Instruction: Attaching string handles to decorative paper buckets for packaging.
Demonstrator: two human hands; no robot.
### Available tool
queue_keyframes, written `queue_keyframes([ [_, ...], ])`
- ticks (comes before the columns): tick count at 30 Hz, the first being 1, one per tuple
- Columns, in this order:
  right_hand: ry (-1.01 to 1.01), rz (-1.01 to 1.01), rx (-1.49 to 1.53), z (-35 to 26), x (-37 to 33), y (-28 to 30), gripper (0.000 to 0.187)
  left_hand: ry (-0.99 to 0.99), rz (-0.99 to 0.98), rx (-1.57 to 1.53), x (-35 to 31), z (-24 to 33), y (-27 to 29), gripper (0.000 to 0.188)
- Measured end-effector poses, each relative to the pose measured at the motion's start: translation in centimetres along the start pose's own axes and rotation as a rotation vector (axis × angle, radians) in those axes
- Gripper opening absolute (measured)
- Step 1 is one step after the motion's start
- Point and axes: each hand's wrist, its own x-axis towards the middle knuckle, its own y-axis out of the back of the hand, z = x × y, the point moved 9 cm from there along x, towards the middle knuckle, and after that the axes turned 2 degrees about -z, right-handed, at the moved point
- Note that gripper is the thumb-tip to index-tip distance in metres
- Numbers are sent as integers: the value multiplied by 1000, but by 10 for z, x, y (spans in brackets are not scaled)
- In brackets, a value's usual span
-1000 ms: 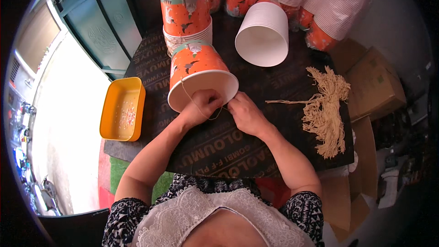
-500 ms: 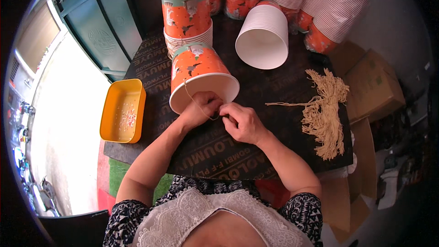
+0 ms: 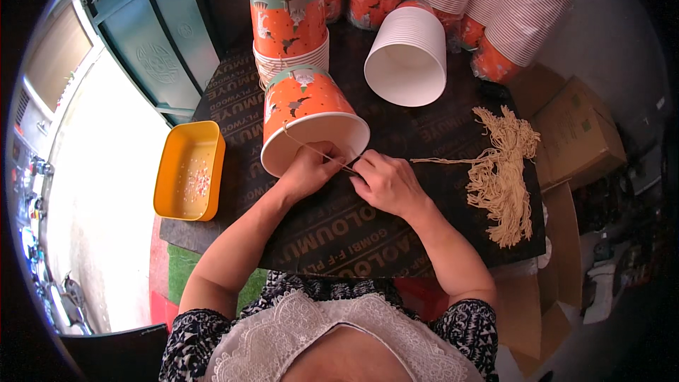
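An orange paper bucket (image 3: 309, 103) with a green band and printed figures lies tilted, its white open mouth toward me. A thin tan cord (image 3: 327, 155) runs from the bucket's side near the rim, across the opening, to my hands. My left hand (image 3: 311, 170) is at the bucket's mouth, its fingers partly inside and closed; the thumb and fingertips pinch at the cord. Just outside the rim, my right hand (image 3: 387, 182) has its fingers pinched together on the cord. The fingertips of both hands are close together, and what lies between them is partly hidden.
A stack of orange buckets (image 3: 289, 28) stands behind the worked one. To its right lies a nested white-mouthed stack (image 3: 405, 56). Wrapped bucket stacks (image 3: 523, 18) line the back. A bundle of tan cords (image 3: 503, 177) is at right, a yellow bin (image 3: 189, 171) at left, cardboard boxes (image 3: 580, 134) beyond.
My right hand has moved slightly right and up, away from the left. The cord, slack in a loop before, is now pulled straighter across the bucket's mouth.
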Motion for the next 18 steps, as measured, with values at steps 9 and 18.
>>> queue_keyframes([
  [9,-48,-27,-40,11,-5,-18,16,-18,-44,33,0,0,-3,15],
  [18,-122,-46,-4,11,-2,-24,11,-49,-50,21,0,-3,-4,15],
])
